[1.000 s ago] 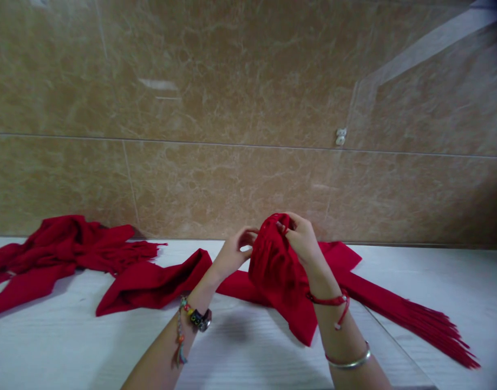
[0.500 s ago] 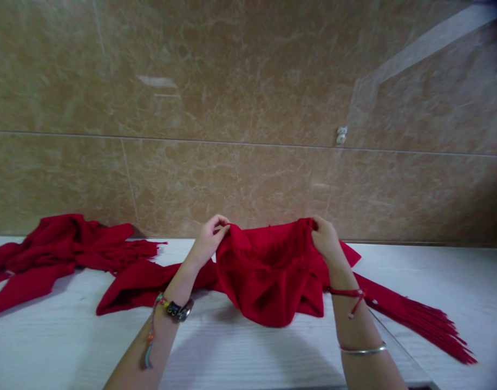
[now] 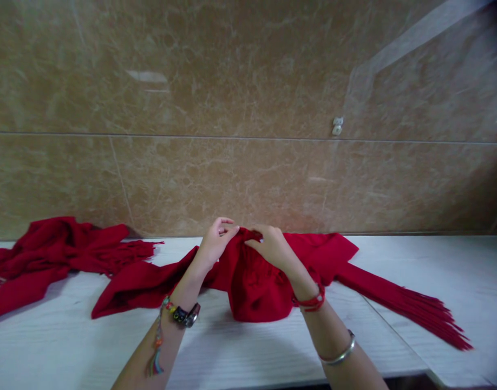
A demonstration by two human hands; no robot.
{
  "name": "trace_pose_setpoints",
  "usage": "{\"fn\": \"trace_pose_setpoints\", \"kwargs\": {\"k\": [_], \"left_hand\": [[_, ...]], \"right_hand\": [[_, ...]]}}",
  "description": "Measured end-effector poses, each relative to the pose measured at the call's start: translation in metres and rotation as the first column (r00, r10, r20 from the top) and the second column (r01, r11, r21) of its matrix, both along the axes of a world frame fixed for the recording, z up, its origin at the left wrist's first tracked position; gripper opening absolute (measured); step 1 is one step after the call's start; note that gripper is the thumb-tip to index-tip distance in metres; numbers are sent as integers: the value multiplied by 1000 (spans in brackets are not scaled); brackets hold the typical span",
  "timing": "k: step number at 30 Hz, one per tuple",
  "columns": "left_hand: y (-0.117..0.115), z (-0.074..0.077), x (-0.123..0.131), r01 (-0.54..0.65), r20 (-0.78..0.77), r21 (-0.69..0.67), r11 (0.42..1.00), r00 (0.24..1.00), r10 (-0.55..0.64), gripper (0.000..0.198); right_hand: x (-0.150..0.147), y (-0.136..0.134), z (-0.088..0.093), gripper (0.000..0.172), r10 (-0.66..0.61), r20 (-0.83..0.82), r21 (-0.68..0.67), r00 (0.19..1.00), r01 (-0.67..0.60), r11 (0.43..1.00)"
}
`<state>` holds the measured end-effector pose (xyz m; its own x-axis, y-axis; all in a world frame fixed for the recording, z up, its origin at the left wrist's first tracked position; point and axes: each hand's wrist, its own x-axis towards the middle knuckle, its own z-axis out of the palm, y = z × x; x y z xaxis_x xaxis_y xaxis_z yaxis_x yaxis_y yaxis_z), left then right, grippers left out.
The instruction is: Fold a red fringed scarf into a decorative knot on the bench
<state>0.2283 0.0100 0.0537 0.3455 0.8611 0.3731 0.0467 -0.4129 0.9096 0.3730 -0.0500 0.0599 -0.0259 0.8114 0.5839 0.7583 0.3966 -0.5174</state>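
Note:
A red scarf (image 3: 259, 298) hangs gathered in front of me, its lower fold close to the white table. My left hand (image 3: 219, 238) pinches its upper edge between thumb and fingers. Close beside it, my right hand (image 3: 273, 246) has thumb and fingertips on the same bunched edge, red cloth between them. Fringe strands seem to lie inside the hanging fold, partly covered by my right hand. More red cloth spreads on both sides, and a fringed end (image 3: 411, 303) lies flat to the right. Whether all of this is one scarf, I cannot tell.
Another crumpled red fringed scarf (image 3: 70, 249) lies at the left on the white table (image 3: 57, 346). A brown marble-tiled wall (image 3: 232, 179) rises behind the table. A small white fitting (image 3: 337, 125) is on the wall. The table's front edge shows at lower right.
My right hand has moved left, close to my left hand, bringing the scarf's upper edge together. The hanging fold has narrowed. My left hand has shifted slightly right.

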Motion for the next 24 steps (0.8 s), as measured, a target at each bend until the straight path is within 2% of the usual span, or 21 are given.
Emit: {"fn": "trace_pose_setpoints", "kwargs": {"k": [2, 4, 5, 8, 12, 14, 16, 18, 20, 21, 22, 24], "left_hand": [[-5, -3, 0, 23, -84, 58, 998, 996, -18, 59], [-13, -10, 4, 78, -208, 191, 979, 977, -37, 88], [-18, -14, 7, 96, -265, 270, 958, 964, -22, 95], [-25, -26, 17, 36, -329, 461, 887, 935, 133, 88], [-15, -25, 15, -87, -330, 516, 852, 898, 292, 73], [-6, -18, 7, -106, -346, 473, 875, 891, 295, 58], [1, -10, -1, -84, -342, 390, 917, 912, 229, 38], [3, -3, -7, -26, -264, 256, 966, 960, 96, 23], [-1, 3, -9, 84, -138, 44, 995, 987, -78, 16], [-4, 4, -9, 150, -76, -72, 986, 985, -155, 15], [-8, 5, -8, 207, -25, -168, 964, 977, -214, 16], [-14, 6, -6, 260, 22, -253, 932, 965, -263, 19]], "right_hand": [[11, 5, 0, 10, -27, -105, 48, 994, 33, 998], [23, 7, 2, 12, -38, -235, 98, 971, 62, 993], [28, 7, 3, 14, -40, -293, 114, 955, 76, 991], [40, 3, 8, 21, -37, -391, 142, 920, 101, 985], [57, -4, 14, 22, -77, -446, 220, 892, 193, 956], [72, -6, 14, 25, -111, -487, 251, 866, 261, 932], [87, -7, 11, 27, -197, -488, 249, 850, 352, 902], [98, -6, 6, 25, -360, -406, 211, 840, 469, 858], [100, -7, 1, 20, -497, -251, 180, 831, 544, 819], [97, -8, -1, 19, -514, -170, 178, 841, 539, 823], [91, -9, -1, 20, -484, -96, 183, 870, 493, 851], [74, -14, 2, 27, -296, 28, 169, 955, 288, 943]]}}
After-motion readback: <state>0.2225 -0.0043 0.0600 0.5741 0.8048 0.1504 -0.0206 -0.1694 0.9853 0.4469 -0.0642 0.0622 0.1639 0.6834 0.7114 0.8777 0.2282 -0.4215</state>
